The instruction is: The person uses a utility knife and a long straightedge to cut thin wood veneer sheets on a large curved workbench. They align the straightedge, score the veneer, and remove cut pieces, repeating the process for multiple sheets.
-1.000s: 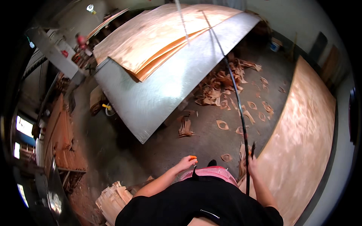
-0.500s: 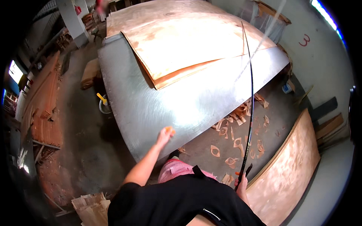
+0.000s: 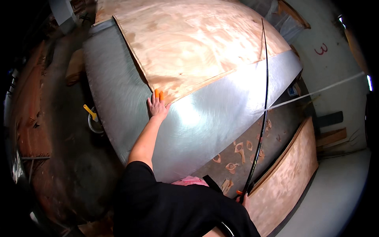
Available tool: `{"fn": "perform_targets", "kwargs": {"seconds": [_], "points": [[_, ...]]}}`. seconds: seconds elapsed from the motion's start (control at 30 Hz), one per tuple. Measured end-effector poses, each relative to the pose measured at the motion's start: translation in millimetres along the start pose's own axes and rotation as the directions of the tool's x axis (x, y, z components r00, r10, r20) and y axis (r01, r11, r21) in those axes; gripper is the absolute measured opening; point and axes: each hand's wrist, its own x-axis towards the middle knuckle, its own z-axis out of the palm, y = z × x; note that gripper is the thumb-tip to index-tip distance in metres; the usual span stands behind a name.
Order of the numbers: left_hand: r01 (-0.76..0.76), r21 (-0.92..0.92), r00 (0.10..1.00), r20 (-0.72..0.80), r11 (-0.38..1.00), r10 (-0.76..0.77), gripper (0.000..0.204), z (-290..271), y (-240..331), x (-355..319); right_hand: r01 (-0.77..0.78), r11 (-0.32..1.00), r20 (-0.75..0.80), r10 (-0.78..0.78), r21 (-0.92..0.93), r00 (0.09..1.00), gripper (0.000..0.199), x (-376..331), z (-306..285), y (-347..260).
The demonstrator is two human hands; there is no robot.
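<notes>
Metal-clad surface (image 3: 205, 122), grey and brushed, fills the centre; concrete floor around it, white wall at 3 o'clock. Stack of thin veneer sheets (image 3: 197, 47) lies on the surface from 12 toward 2 o'clock. Left hand (image 3: 157, 106) rests flat, fingers spread, orange tips touching the near corner of the veneer sheets. Right hand (image 3: 244, 199) at 5 o'clock, grip closed around the lower end of a long black rod (image 3: 263, 98) that arcs upward across the surface edge. Veneer offcuts (image 3: 237, 152) litter the floor between the surface and a leaning plywood board (image 3: 288, 177). Yellow-handled tool (image 3: 90, 112) at 9 o'clock. Versus half a second earlier: left hand has reached from the surface edge to the veneer corner.
</notes>
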Motion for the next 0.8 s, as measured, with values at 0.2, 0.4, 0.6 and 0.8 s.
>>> {"fn": "perform_targets", "kwargs": {"seconds": [0.2,0.4,0.6,0.8], "points": [[0.146,-0.341,0.972,-0.127,0.929,-0.2,0.069,4,-11,63,-0.029,0.997,-0.045,0.026,-0.065,0.999,0.038,-8,32,-21],[0.325,-0.649,0.866,-0.087,0.688,-0.492,0.056,0,-52,123,-0.026,0.999,-0.02,0.025,-0.029,0.999,0.034,2,40,-35],[0.224,-0.887,0.873,-0.001,0.403,-0.487,0.036,-10,-67,144,0.01,0.996,-0.014,-0.011,-0.092,1.0,0.033,7,39,-41],[0.205,-0.922,0.917,0.064,0.328,-0.393,0.038,-15,-56,117,0.02,0.995,-0.046,-0.025,-0.093,0.999,0.033,9,44,-50]]}}
